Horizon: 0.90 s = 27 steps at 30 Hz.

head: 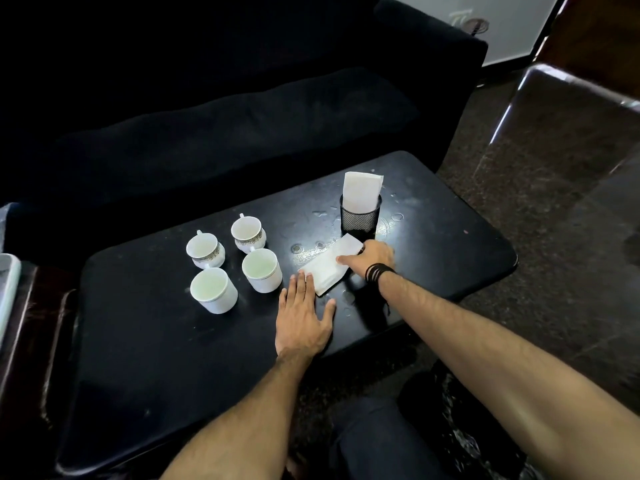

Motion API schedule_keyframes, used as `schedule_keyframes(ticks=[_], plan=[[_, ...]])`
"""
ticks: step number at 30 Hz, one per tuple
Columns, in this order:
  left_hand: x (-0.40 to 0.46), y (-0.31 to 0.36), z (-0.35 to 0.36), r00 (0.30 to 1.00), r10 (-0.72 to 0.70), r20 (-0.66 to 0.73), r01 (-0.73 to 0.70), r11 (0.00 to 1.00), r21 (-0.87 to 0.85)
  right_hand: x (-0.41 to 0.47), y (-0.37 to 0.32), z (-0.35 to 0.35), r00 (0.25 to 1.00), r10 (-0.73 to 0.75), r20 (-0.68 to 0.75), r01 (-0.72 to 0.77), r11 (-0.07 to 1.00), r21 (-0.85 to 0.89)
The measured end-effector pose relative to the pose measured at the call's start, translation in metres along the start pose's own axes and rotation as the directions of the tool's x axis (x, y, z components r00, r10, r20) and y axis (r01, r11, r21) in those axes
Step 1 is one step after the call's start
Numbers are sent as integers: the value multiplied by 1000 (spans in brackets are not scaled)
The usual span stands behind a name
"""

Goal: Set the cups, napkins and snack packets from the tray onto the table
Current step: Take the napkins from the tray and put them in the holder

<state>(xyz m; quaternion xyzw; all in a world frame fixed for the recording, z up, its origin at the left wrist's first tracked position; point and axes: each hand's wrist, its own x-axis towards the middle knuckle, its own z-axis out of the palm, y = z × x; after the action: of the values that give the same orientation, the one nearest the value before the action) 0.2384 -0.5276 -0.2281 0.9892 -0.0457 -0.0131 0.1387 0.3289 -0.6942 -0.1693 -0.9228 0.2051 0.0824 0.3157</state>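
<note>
A napkin is being laid flat on the table.

The white napkin (327, 268) lies on the dark table (138, 341), just in front of the black mesh holder (360, 220), where more napkins (362, 188) are stood up. The napkin looks thin, soft and very light, so it could be bent, crumpled or blown away easily. It is probably best pinched gently at an edge or corner, or pressed flat from above. The right hand (372, 256) is rested on the far end of the napkin with the fingers loosely spread; nothing is seen to be gripped. The left hand (303, 315) is held open and flat, with its fingertips (301, 278) touching the near edge. Four white cups (233, 259) are already set on the table, to the left of the napkin. No snack packets can be seen.
</note>
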Motion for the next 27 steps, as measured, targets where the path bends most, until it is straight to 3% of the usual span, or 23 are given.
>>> schedule_keyframes(ticks=[4, 7, 10, 17, 23, 27], plan=[[-1, 0, -1, 1000, -9, -9, 9, 1000, -8, -1, -1, 3, 990, -143, 15, 134, 955, 264], [-1, 2, -2, 1000, -16, -23, 16, 1000, -11, -6, -1, -5, 959, -279, -52, 281, 907, 314], [-1, 1, -2, 1000, -19, -19, 20, 1000, 21, -4, -4, -25, 937, -324, -132, 349, 873, 339], [-1, 1, -1, 1000, -19, -6, 19, 999, 44, 18, -27, -100, 894, -350, -280, 434, 834, 342], [-1, 2, -2, 1000, -26, -4, 26, 999, 23, 39, -51, -150, 837, -398, -376, 493, 847, 200], [-1, 3, -3, 1000, -26, -11, 27, 1000, 13, 49, -57, -159, 820, -461, -338, 503, 864, 41]])
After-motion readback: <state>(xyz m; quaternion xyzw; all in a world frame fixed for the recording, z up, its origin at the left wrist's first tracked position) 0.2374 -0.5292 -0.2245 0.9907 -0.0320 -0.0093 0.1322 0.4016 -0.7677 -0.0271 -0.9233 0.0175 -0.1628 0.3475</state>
